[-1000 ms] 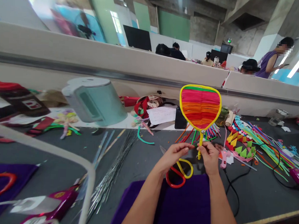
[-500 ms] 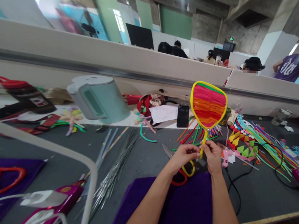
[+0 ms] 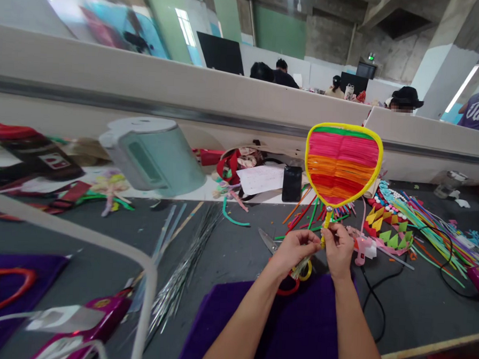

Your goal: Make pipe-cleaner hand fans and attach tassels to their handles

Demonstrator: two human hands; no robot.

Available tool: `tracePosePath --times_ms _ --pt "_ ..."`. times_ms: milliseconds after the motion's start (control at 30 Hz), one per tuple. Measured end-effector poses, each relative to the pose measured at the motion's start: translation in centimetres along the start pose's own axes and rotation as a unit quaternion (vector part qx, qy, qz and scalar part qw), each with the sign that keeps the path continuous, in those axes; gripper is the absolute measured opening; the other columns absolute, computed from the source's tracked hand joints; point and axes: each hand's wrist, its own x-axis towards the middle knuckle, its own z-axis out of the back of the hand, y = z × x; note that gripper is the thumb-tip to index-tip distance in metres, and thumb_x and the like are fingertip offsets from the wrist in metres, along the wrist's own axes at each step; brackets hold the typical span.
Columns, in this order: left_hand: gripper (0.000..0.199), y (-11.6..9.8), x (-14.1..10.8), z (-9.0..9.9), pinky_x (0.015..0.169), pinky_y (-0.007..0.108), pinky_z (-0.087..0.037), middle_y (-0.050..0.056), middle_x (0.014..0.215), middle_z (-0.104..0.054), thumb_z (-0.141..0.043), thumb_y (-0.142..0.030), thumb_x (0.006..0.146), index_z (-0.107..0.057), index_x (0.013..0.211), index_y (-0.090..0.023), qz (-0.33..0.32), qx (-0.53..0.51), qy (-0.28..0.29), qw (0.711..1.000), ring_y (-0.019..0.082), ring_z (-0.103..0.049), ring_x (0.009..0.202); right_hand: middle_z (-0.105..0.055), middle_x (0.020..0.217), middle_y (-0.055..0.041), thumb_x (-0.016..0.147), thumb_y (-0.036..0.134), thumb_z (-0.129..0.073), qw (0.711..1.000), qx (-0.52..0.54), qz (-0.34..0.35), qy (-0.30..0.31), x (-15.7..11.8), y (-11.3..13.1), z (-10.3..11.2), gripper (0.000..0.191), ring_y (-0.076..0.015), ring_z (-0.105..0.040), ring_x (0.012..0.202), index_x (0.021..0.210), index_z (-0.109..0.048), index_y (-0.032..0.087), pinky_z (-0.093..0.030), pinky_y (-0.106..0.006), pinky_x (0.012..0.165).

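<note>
A fan-shaped piece [image 3: 342, 163] stands upright, with a yellow rim and bands of green, pink, orange and red. Its yellow handle [image 3: 328, 219] is pinched near the lower end by my right hand [image 3: 338, 249]. My left hand [image 3: 299, 249] is closed beside it, fingertips at the handle's bottom. Thin greenish strands show under my left palm. Below my hands lie scissors [image 3: 307, 271] with red and yellow grips, partly hidden by my left hand and wrist. A purple cloth [image 3: 299, 327] is spread beneath my forearms.
A pale green kettle [image 3: 160, 156], a dark bottle [image 3: 44, 153] and a black phone [image 3: 291, 184] stand or lie along the back. Silver wires [image 3: 186, 268] lie left, a pink glue gun [image 3: 362, 250] and colourful stems [image 3: 433, 227] right. People sit beyond the partition [image 3: 148, 83].
The fan-shaped piece has turned to face me more fully and looks wider. Greenish strands now show under my left hand. The view has shifted slightly.
</note>
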Motion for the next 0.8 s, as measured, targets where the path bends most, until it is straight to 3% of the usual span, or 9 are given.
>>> tracePosePath --times_ms 167,300,633,800 --pt "0.017 -0.3 -0.2 -0.5 0.048 0.019 -0.031 -0.003 0.055 -0.054 -0.073 -0.026 0.059 -0.063 0.066 -0.013 0.02 -0.064 0.01 0.998 0.006 -0.042 0.048 -0.06 0.072 -0.0001 0.086 0.033 -0.06 1.0 0.016 -0.012 -0.014 0.0 0.0 0.0 0.016 -0.015 -0.055 0.065 0.079 -0.062 0.018 -0.045 -0.026 0.062" --pt "0.013 -0.4 -0.3 -1.0 0.049 0.019 -0.038 -0.003 0.056 -0.054 -0.069 -0.024 0.059 -0.062 0.064 -0.014 0.038 -0.109 0.003 0.993 0.008 -0.047 0.05 -0.059 0.071 0.0003 0.085 0.033 -0.061 1.0 0.025 -0.011 -0.01 0.0 -0.2 0.0 0.016 -0.0148 -0.055 0.064 0.078 -0.062 0.019 -0.045 -0.026 0.061" --pt "0.015 0.1 -0.4 -1.7 0.036 0.016 -0.035 -0.007 0.047 -0.048 -0.068 -0.024 0.06 -0.057 0.067 -0.016 0.059 -0.139 -0.017 0.988 0.006 -0.043 0.037 -0.062 0.075 -0.0016 0.085 0.032 -0.06 1.0 0.024 -0.007 -0.004 -0.1 -0.2 -0.1 0.015 -0.0161 -0.057 0.068 0.08 -0.063 0.019 -0.046 -0.028 0.064" --pt "0.025 0.3 -0.4 -2.3 0.041 0.02 -0.046 -0.007 0.047 -0.05 -0.074 -0.033 0.064 -0.056 0.07 -0.016 0.06 -0.158 -0.018 0.985 0.008 -0.048 0.038 -0.062 0.073 -0.0012 0.086 0.032 -0.058 0.999 0.044 -0.023 -0.004 -0.2 0.5 -0.3 0.015 -0.0161 -0.057 0.067 0.081 -0.062 0.019 -0.047 -0.027 0.063"
